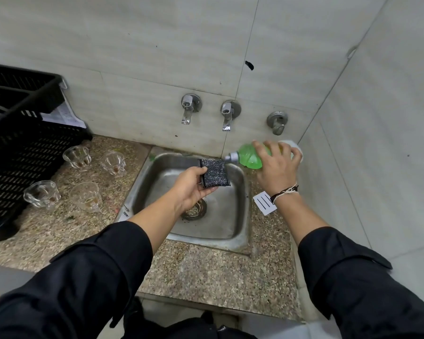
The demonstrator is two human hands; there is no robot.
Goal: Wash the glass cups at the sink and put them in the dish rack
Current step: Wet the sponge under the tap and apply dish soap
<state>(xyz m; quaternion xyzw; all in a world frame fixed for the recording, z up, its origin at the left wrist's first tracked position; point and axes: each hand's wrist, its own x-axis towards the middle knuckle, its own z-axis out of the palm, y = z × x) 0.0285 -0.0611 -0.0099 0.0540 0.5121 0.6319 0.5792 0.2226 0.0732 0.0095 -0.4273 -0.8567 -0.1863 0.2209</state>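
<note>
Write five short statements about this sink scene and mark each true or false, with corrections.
1. The left hand holds a dark square scouring pad over the steel sink. True.
2. The right hand grips a red bottle. False: a green plastic soap bottle.
3. Four glass cups stand on the speckled stone counter. True.
4. The cups sit inside the black plastic dish rack. False: beside it.
5. Water runs from the wall taps. False: none visible.

green soap bottle (251, 156) in r hand (277, 168) — nozzle at scrub pad (214, 172) in l hand (191, 189)
</note>
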